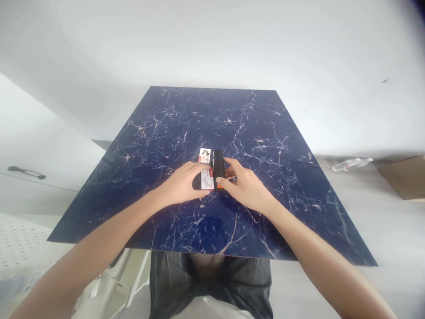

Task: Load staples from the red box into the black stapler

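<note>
My left hand [184,184] is curved around a small red-and-white box [207,180], thumb at its near end and fingers at its far end. The printed picture on that box looks like staples. Just beyond it sits a smaller white box [205,155] with a dark picture and red print on top. A long black stapler [218,163] lies against the right side of the boxes, an orange patch near its close end. My right hand [244,184] holds the stapler from the right, thumb at the near part and index finger along the side. Its other fingers are partly hidden.
The things rest on a dark blue marbled table [212,119] with pale veins. Low on the right are a clear plastic bottle [352,164] and a brown cardboard box [405,177]. A white cabinet with a dark handle [26,172] stands left, and a pale wall rises behind.
</note>
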Demonstrator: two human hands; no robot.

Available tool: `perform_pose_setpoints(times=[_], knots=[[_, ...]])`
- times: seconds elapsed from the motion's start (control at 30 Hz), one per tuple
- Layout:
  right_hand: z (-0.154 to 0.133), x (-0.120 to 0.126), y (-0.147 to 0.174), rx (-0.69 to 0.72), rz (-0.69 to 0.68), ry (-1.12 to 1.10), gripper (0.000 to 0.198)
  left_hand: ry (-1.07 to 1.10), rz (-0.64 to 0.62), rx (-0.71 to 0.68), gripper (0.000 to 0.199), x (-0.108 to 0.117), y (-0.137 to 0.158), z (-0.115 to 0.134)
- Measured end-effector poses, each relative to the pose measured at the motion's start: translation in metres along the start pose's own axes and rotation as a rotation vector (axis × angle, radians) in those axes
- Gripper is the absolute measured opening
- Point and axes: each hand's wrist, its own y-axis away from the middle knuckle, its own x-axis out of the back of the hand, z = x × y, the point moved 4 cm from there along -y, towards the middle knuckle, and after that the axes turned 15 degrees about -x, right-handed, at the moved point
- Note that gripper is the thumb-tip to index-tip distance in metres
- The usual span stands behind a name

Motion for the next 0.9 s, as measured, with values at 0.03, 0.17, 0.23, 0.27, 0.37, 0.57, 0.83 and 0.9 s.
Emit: perform_pose_setpoints(times=[0.03,0.17,0.23,0.27,0.37,0.57,0.83,0.9], knots=[[0.000,0.000,0.000,-0.004,0.000,-0.003,0.056,0.003,0.002,-0.002,0.060,0.000,0.000,-0.001],[0.001,0.000,0.000,-0.019,0.005,-0.010,0.056,0.007,0.003,-0.014,0.062,0.000,0.000,-0.003],[0.000,0.000,0.001,-0.023,0.007,-0.014,0.056,0.009,0.002,-0.015,0.063,0.000,0.000,-0.004],[0.000,0.000,0.001,-0.025,0.008,-0.017,0.055,0.009,0.001,-0.016,0.063,0.000,0.000,-0.005],[-0.001,0.000,0.001,-0.038,0.000,-0.021,0.055,0.004,-0.002,-0.024,0.064,-0.001,0.000,-0.005],[-0.001,0.001,0.000,-0.039,-0.008,-0.002,0.057,-0.065,-0.041,-0.048,0.072,0.005,0.000,0.001],[0.001,0.001,-0.001,-0.010,0.010,0.022,0.057,-0.148,0.107,-0.007,0.049,0.013,0.001,-0.020],[0.002,0.000,-0.001,-0.002,0.014,0.026,0.057,-0.141,0.023,-0.027,0.052,0.006,0.001,-0.026]])
